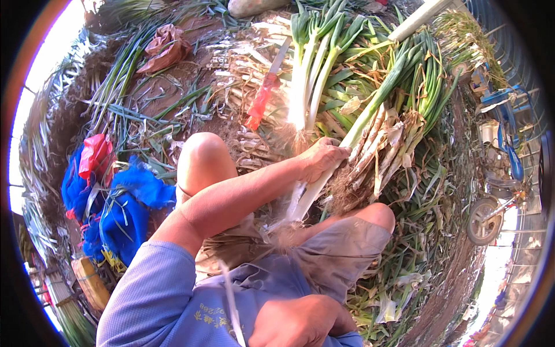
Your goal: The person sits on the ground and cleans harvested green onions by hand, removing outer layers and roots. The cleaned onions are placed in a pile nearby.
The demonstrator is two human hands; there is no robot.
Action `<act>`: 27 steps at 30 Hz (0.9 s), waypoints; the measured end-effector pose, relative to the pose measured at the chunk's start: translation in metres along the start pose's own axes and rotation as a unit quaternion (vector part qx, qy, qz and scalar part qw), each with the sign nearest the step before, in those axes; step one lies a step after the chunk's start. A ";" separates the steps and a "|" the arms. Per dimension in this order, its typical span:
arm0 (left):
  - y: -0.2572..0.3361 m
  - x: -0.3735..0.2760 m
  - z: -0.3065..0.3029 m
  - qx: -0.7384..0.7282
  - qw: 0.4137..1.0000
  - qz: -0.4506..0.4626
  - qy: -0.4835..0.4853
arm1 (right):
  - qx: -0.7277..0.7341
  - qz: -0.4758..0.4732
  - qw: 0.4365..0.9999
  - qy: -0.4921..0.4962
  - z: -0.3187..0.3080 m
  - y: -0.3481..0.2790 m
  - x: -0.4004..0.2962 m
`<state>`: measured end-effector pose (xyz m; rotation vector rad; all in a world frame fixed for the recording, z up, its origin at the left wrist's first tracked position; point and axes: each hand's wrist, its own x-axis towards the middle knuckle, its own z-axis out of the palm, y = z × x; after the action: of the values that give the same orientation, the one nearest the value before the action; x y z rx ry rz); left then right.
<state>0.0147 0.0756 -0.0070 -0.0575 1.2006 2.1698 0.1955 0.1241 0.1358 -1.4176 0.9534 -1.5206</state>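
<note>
My left hand (321, 159) is closed around a long green onion (370, 110), whose white root end slants down over my lap and whose green leaves reach up to the right. My right hand (297, 323), blurred, is low against my shirt; a pale peeled strip hangs beside it, and whether the fingers hold it I cannot tell. Several cleaned green onions (305, 78) lie ahead with their roots towards me. To their left rests a knife (273, 80) with its handle wrapped in red plastic. Unpeeled onions with brown, dry outer leaves (377, 152) are heaped beyond my left hand.
Blue netting (130, 217) and a red plastic bag (96, 156) lie at the left, near a yellow block (90, 282). A crumpled brown bag (167, 47) is farther ahead. Leaf waste (416, 243) covers the ground at the right, beside a pole (418, 19) and a wheeled vehicle (485, 221).
</note>
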 end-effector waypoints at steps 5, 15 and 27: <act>0.009 -0.012 -0.002 -0.076 0.996 -0.024 -0.051 | -0.266 0.160 0.859 0.407 -0.009 -0.011 -0.053; 0.003 -0.016 0.004 -0.098 0.991 -0.080 -0.045 | -0.175 0.160 0.573 0.785 -0.126 0.054 -0.153; -0.010 -0.011 0.000 0.049 0.999 -0.011 0.022 | -0.285 0.232 0.552 0.748 -0.164 0.082 -0.150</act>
<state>0.0295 0.0734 -0.0111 -0.0759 1.3230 2.0984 0.0413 0.2317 -0.0078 0.3679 2.7190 -1.8218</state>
